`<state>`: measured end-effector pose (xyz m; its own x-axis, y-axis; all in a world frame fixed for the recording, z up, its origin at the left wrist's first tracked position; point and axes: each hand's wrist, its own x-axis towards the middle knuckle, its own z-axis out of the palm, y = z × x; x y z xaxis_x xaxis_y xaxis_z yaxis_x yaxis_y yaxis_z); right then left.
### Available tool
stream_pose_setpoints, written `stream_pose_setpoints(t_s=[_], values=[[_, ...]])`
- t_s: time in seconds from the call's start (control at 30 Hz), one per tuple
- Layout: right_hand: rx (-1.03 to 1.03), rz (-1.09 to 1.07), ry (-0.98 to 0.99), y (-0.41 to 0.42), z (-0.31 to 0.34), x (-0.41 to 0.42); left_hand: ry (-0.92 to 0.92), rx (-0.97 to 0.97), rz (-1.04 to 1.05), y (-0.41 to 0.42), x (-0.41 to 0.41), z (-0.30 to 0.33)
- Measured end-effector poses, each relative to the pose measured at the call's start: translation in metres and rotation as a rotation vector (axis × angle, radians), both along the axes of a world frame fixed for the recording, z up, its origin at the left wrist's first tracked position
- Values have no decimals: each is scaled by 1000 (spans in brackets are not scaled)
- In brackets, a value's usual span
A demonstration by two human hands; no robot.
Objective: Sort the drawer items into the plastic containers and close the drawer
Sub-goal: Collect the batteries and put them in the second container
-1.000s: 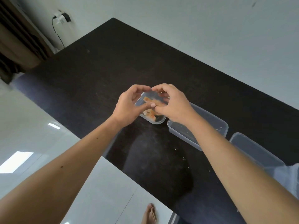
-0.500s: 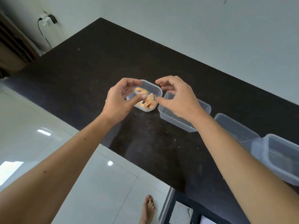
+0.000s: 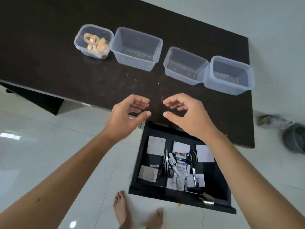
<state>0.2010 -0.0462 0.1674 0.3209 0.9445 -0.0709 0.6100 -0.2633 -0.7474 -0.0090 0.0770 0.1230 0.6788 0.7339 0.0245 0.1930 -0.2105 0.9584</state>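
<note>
We are finding both the left hand (image 3: 130,113) and the right hand (image 3: 183,113) hovering loosely curled and empty just behind the open drawer (image 3: 179,194), whose batteries (image 3: 179,164) and scissors (image 3: 192,157) we are judging light, rigid, slippery and best pinched mid-body.

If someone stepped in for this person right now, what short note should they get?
Left hand and right hand: both loosely curled, holding nothing, above the table edge.
Four plastic tubs sit in a row: the small tub holds orange tape rolls; the other three look empty.
The drawer is open, with batteries, scissors and paper squares inside.
Done: tape rolls sorted. Left: sort the rest, shut the drawer.
</note>
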Motion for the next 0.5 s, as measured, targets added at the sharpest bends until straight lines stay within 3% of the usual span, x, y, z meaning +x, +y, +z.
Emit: stream_pose_setpoints(t_s=[0.37, 0.5], values=[[-213, -125, 115, -177, -120, 29, 279, -82, -323, -130, 33, -100], [-291, -86, 88, -201, -153, 29, 365, 56, -446, -152, 43, -129]])
